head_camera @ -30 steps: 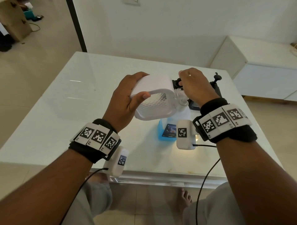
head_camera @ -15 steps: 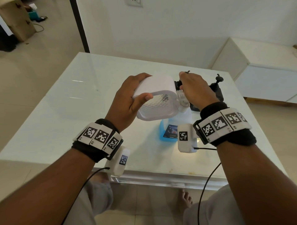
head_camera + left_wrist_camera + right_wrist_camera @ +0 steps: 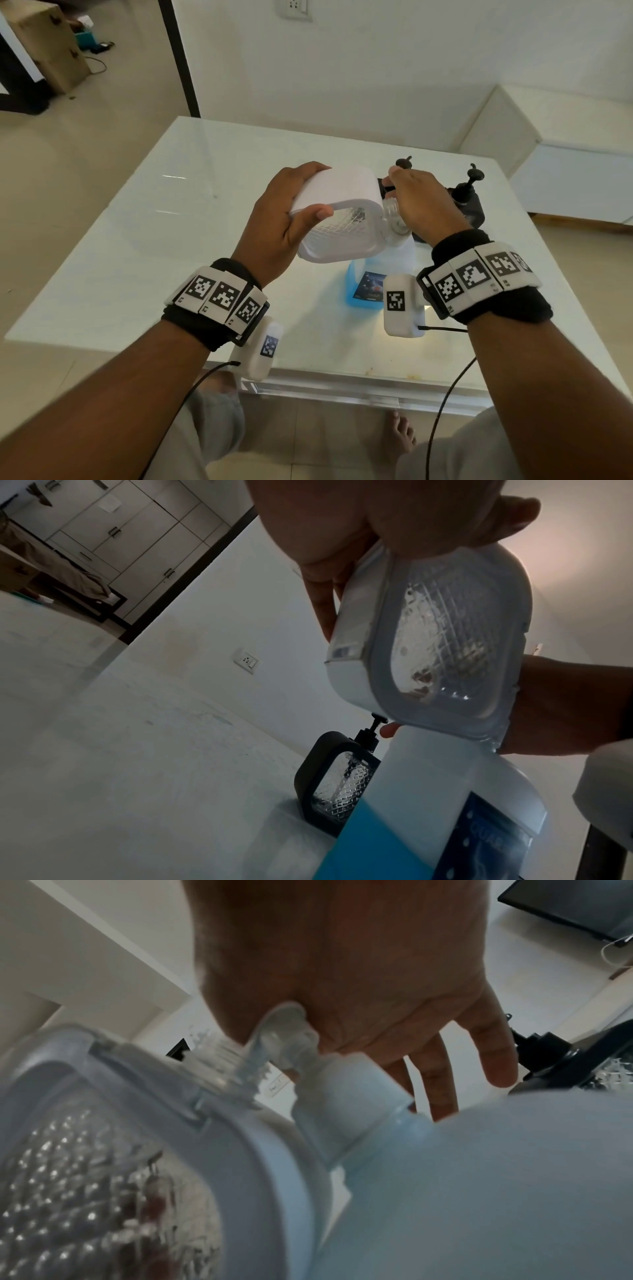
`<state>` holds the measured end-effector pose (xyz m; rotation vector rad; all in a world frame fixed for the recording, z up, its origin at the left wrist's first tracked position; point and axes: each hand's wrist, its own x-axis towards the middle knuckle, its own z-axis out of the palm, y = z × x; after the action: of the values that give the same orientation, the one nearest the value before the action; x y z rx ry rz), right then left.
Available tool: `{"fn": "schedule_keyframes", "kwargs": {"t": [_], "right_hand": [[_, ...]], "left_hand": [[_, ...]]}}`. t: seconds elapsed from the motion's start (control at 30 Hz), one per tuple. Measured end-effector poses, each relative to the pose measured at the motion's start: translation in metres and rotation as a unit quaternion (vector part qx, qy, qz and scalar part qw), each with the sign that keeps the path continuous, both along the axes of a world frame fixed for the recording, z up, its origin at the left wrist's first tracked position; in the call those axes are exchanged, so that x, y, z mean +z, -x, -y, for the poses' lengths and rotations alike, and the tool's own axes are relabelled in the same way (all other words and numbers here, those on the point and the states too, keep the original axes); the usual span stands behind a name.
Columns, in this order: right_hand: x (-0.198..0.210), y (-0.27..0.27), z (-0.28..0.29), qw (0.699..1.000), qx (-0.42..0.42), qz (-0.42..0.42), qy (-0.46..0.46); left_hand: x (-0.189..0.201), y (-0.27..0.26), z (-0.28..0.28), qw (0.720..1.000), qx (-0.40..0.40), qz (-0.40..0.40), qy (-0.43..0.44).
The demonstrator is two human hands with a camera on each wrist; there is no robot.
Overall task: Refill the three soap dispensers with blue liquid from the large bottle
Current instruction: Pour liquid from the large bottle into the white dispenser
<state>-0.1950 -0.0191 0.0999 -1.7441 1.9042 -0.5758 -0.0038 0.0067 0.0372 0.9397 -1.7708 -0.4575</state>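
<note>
My left hand (image 3: 279,222) grips a white soap dispenser (image 3: 339,209) with a clear ribbed window, tipped on its side above the table. My right hand (image 3: 421,202) grips its clear pump head (image 3: 394,222) at the neck; in the right wrist view the pump head (image 3: 284,1037) lies under the palm. Right below stands the large bottle (image 3: 368,284), white with blue liquid in its lower part, and its white cap (image 3: 346,1096) is on. In the left wrist view the white dispenser (image 3: 445,642) hangs over the large bottle (image 3: 428,804).
Two black soap dispensers with pumps stand behind my hands, one (image 3: 467,205) at the right, the other (image 3: 339,785) mostly hidden behind the white one. The glossy white table (image 3: 137,240) ends close to my body. A white cabinet (image 3: 565,164) stands to the right.
My right hand has shifted slightly on the pump head while the left keeps the white dispenser tipped in the same place.
</note>
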Motion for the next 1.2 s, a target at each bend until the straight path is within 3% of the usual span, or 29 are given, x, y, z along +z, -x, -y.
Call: {"fn": "schedule_keyframes", "kwargs": {"t": [0.2,0.57,0.9,1.2], "right_hand": [[0.008,0.002,0.006,0.996,-0.041,0.077,-0.026],[-0.003,0.003,0.002,1.0,-0.011,-0.018,0.011],[0.006,0.001,0.008,0.995,-0.054,0.087,-0.005],[0.001,0.0,0.005,0.998,-0.041,0.044,-0.001]], "left_hand": [[-0.001,-0.002,0.001,1.0,0.003,0.002,-0.001],[-0.002,0.0,0.002,1.0,0.008,-0.002,0.003],[-0.002,0.0,0.001,1.0,0.018,0.0,0.005],[0.0,0.001,0.001,1.0,0.012,-0.013,0.0]]}}
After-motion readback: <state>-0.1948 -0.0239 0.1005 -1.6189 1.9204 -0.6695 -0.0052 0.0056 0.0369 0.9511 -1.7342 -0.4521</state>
